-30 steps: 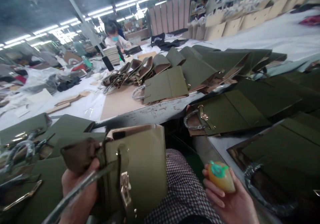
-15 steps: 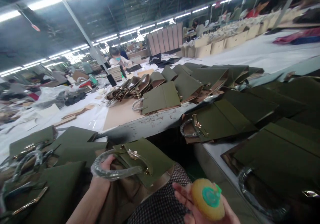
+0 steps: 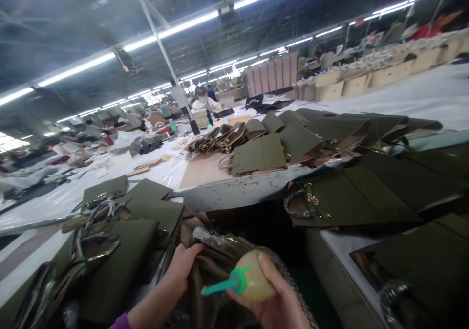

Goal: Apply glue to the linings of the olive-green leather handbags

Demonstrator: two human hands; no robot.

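My left hand (image 3: 185,263) grips the brown edge of an olive bag (image 3: 208,265) at my lap, its fingers partly hidden in the folds. The bag's plastic-wrapped handle lies just beyond the fingers. In my right hand (image 3: 276,290) is a yellowish squeeze bottle (image 3: 255,276) with a green nozzle pointing left over the bag. The nozzle tip is a little apart from my left hand.
Olive bags (image 3: 124,260) are heaped at the left. More bags (image 3: 351,197) lie at the right, and a row of them stands on the white table (image 3: 234,192) ahead. A masked person (image 3: 204,101) sits farther back. A dark gap opens between the tables.
The bag has dropped and turned, so its olive front no longer faces up. My right hand has moved left and turned the bottle, bringing its nozzle over the bag. The view has shifted left.
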